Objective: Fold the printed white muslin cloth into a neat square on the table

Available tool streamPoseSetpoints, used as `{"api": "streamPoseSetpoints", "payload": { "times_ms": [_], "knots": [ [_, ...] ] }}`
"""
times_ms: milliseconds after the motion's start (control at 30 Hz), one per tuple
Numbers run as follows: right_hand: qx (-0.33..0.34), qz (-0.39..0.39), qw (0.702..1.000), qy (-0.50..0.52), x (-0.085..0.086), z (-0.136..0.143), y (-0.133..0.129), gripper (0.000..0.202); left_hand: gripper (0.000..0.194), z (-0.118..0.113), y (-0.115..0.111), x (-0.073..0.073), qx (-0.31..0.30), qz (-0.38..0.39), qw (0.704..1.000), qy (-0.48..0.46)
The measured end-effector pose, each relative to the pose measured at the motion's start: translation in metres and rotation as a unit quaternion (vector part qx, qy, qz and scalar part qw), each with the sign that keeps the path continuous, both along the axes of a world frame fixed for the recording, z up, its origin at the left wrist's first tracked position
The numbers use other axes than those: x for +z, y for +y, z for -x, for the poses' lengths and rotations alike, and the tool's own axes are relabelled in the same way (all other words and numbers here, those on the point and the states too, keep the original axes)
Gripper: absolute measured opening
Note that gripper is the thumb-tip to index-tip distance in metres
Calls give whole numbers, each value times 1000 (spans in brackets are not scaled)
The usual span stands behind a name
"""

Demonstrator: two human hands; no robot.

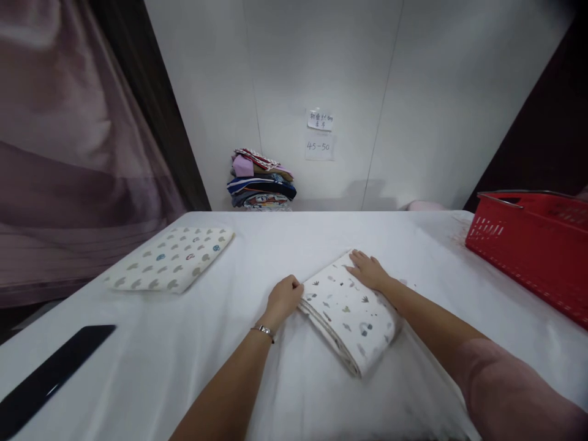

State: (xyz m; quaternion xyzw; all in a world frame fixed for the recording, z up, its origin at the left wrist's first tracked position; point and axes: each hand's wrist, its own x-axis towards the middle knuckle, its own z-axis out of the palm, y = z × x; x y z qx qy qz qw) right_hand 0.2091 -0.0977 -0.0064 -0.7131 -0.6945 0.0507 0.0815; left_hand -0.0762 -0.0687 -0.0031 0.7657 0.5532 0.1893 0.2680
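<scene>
A white cloth (340, 300) with small grey, blue and green prints lies folded in several layers on the white-covered table (220, 343). At its left corner my left hand (285, 297) is closed, the fingers pinching the cloth's edge; a bracelet circles that wrist. My right hand (367, 269) lies flat across the far right part of the cloth, fingers stretched out. Farther left on the table is another folded cloth (172, 257), cream with mushroom-like prints, which neither hand touches.
A red plastic basket (528, 245) with a metal handle stands at the right. Against the wall is a stack of folded fabrics (261, 180), beside paper notes (320, 147). A dark flat object (55, 373) lies at the near left. Pink curtains (73, 153) hang on the left.
</scene>
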Motion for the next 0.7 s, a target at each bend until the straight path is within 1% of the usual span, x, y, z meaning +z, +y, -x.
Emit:
{"api": "streamPoseSetpoints", "payload": {
  "times_ms": [100,167,200,300,400,467,500,600,700],
  "knots": [
    [15,-8,1000,10,-4,-8,3,60,12,0,-2,2,-2,5,1000,-4],
    [0,-30,999,15,-3,-17,-1,58,19,-1,-4,3,-6,5,1000,-6],
    [-19,-45,999,18,-2,-23,-6,57,23,-1,-4,3,-10,3,1000,-3],
    [-101,-71,992,34,0,-49,-34,58,30,-1,-5,4,-20,2,1000,14],
    [-200,-46,976,72,-4,-71,-72,61,27,0,-5,4,-28,6,999,17],
    [-239,-39,965,100,-8,-78,-92,63,24,-1,-4,3,-31,8,999,11],
    [-246,-44,962,110,-11,-79,-98,65,23,-2,-4,3,-30,9,999,7],
    [-256,-68,956,127,-19,-77,-103,69,23,-3,-3,3,-22,17,1000,-2],
    [-260,-85,947,168,-24,-73,-91,59,22,0,-3,4,-12,28,1000,-4]
  ]
}}
